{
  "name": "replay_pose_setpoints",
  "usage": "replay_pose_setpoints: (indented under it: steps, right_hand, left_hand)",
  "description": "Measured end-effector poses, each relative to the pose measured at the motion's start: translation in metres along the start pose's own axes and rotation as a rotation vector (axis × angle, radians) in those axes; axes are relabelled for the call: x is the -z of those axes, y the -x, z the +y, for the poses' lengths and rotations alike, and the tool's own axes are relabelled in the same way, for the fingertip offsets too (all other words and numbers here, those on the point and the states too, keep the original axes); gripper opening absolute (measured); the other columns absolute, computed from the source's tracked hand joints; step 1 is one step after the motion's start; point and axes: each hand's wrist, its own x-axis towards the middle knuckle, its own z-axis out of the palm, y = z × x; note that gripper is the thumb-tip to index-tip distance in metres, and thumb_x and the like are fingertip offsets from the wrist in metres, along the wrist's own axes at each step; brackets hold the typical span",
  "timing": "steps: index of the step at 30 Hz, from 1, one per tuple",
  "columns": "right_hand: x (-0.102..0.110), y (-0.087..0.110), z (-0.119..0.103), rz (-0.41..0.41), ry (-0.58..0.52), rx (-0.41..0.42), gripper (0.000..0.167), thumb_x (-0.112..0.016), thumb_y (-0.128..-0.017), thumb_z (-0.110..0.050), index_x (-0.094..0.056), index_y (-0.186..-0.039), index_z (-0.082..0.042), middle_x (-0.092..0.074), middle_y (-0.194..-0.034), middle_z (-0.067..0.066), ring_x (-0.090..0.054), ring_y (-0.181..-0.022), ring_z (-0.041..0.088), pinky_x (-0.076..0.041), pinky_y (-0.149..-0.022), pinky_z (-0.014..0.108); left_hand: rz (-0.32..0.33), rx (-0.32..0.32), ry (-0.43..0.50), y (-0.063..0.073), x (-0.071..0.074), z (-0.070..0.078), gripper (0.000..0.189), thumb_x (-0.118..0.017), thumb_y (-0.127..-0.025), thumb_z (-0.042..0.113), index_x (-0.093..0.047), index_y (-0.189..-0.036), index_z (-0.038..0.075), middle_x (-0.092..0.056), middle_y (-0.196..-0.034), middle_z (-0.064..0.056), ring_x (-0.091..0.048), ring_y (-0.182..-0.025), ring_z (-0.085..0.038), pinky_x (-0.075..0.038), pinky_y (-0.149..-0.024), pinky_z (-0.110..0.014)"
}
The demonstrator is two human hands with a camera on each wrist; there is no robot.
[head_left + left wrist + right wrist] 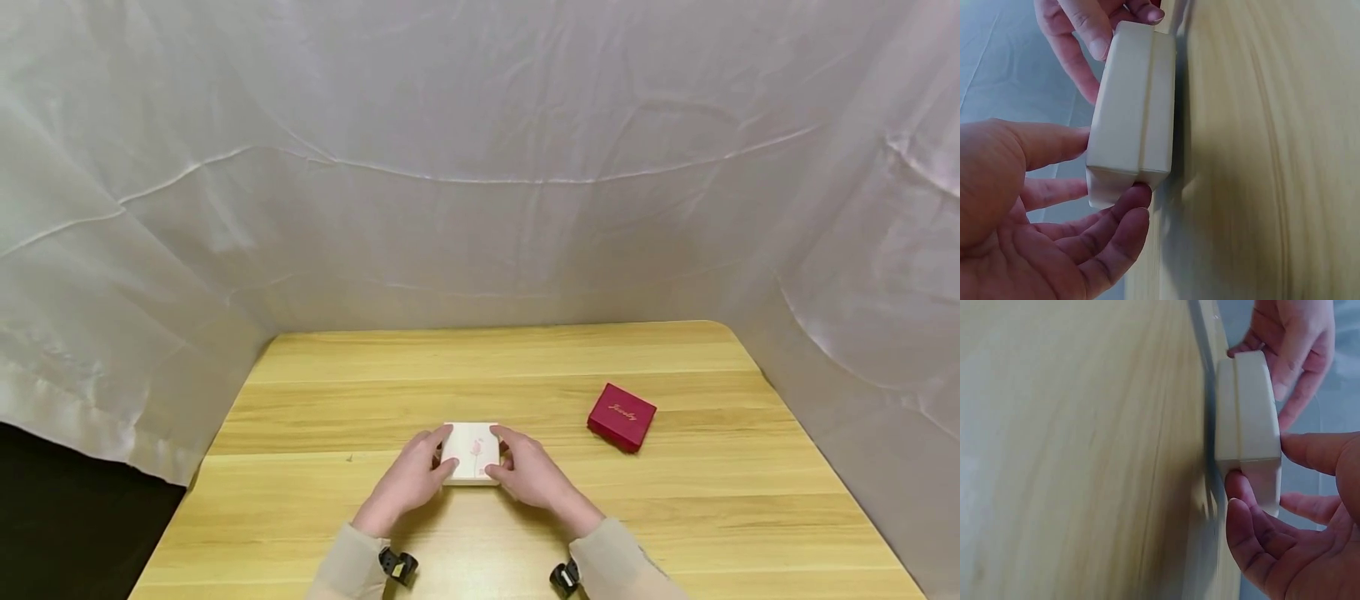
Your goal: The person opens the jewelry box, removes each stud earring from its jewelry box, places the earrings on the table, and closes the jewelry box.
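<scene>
A small white lidded box [472,454] with a pink flower printed on its top lies between both hands, near the middle of the wooden table. My left hand [415,471] grips its left side, thumb and index finger on the top edge, other fingers curled at the side and under the lid line. On the opposite side my right hand [531,469] holds it the same way. Both wrist views show the white box [1125,100] from its front, with a seam between lid and base [1227,412]. Its underside is hidden.
A dark red box [622,417] with gold lettering sits on the table [375,367] to the right, set at an angle. Pale cloth [480,233] hangs behind and along both sides of the table. A black area [67,517] shows at lower left.
</scene>
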Motion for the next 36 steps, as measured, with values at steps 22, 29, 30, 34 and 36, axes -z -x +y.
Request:
replay_pose_setpoints:
  steps: [22,29,30,34,36]
  right_hand:
    - [-0.043,-0.038,-0.033,-0.046,-0.020,0.063,0.061,-0.072,-0.089,-0.012,-0.046,-0.141,0.005,-0.059,-0.105,0.006,-0.056,-0.078,0.012,-0.048,-0.067,0.022]
    - [-0.054,-0.046,-0.043,-0.059,-0.031,0.060,0.062,-0.073,-0.088,-0.012,-0.045,-0.142,0.004,-0.060,-0.108,0.007,-0.056,-0.079,0.009,-0.049,-0.070,0.021]
    - [-0.055,-0.047,-0.044,-0.062,-0.032,0.058,0.063,-0.073,-0.088,-0.012,-0.045,-0.142,0.004,-0.060,-0.108,0.007,-0.055,-0.078,0.008,-0.049,-0.070,0.021]
    - [-0.060,-0.051,-0.048,-0.077,-0.021,0.047,0.063,-0.073,-0.088,-0.014,-0.045,-0.143,0.003,-0.060,-0.104,0.006,-0.054,-0.076,0.005,-0.049,-0.070,0.021]
    - [-0.061,-0.053,-0.049,-0.081,-0.017,0.048,0.063,-0.073,-0.088,-0.014,-0.045,-0.142,0.003,-0.059,-0.101,0.005,-0.053,-0.075,0.004,-0.049,-0.070,0.021]
  left_hand:
    - [0.167,0.152,0.100,0.021,0.033,-0.039,0.050,-0.067,-0.092,0.004,-0.051,-0.139,-0.003,-0.061,-0.112,-0.016,-0.060,-0.079,-0.015,-0.052,-0.066,-0.027]
    - [0.181,0.192,0.101,0.028,0.041,-0.049,0.050,-0.065,-0.093,0.003,-0.049,-0.140,-0.004,-0.061,-0.113,-0.017,-0.060,-0.082,-0.017,-0.052,-0.068,-0.028]
    - [0.180,0.198,0.103,0.029,0.042,-0.050,0.050,-0.064,-0.093,0.004,-0.049,-0.140,-0.005,-0.061,-0.113,-0.017,-0.060,-0.083,-0.018,-0.052,-0.067,-0.028]
    - [0.173,0.217,0.104,0.031,0.046,-0.052,0.050,-0.063,-0.094,0.004,-0.047,-0.141,-0.005,-0.060,-0.114,-0.018,-0.060,-0.084,-0.018,-0.052,-0.067,-0.027]
    - [0.170,0.222,0.100,0.032,0.047,-0.053,0.050,-0.063,-0.094,0.004,-0.047,-0.141,-0.006,-0.060,-0.113,-0.018,-0.059,-0.082,-0.018,-0.051,-0.066,-0.027]
